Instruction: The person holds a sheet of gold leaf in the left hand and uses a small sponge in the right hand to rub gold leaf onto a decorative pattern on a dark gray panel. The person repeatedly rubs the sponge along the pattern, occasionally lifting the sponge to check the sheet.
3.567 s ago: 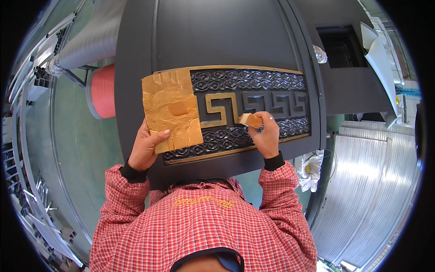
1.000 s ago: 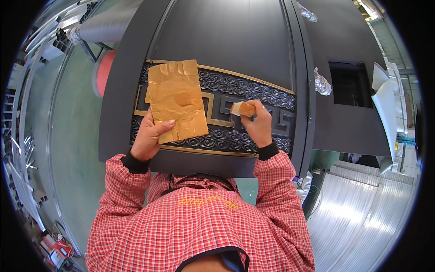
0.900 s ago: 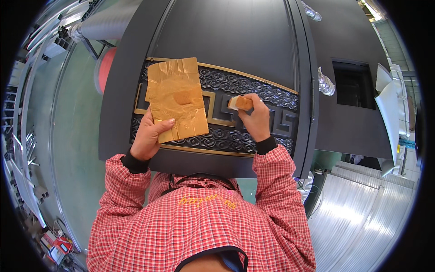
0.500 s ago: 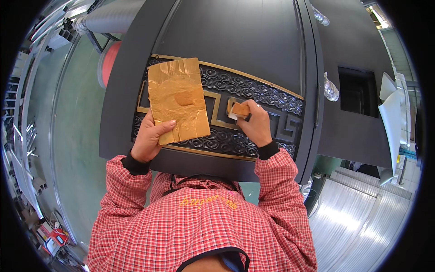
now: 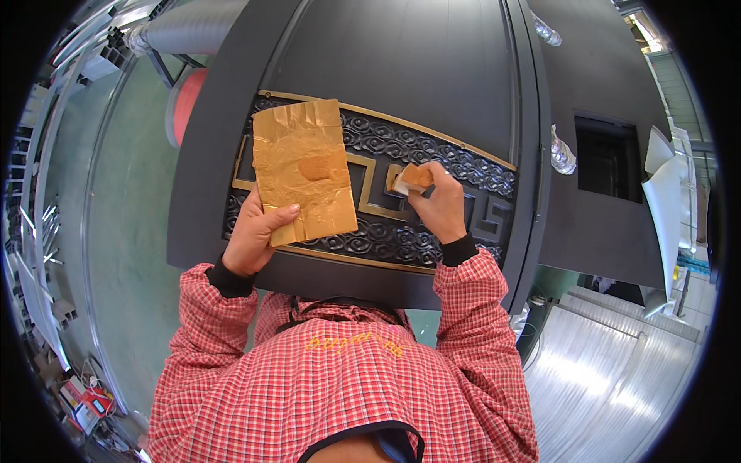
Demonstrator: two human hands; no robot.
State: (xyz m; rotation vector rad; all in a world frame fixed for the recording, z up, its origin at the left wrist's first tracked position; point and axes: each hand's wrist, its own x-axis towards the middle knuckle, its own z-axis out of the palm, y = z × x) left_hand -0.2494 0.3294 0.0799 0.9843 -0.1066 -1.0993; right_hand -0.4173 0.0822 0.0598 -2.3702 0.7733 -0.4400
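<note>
Gilding step, mid-way by the look: right hand (image 5: 441,207) closed on small pad (image 5: 414,177), pressed on gold key band (image 5: 370,208) of dark door panel (image 5: 401,77), nr panel's lower edge, center-right. Left hand (image 5: 257,231) pinching gold sheet (image 5: 303,179) at bottom edge, thumb on top, sheet flat over band's left part. Sheet long axis approx. upright, top pointing away from person. Next prob. needs small, light strokes rightward along band.

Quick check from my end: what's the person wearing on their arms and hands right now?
Both arms are in long sleeves of a red and white checked shirt, the left sleeve and right sleeve alike. A dark ribbed cuff shows at each wrist, under the shirt cuff. The left hand and right hand are bare: no gloves, and no rings or watch that I can make out.
</note>
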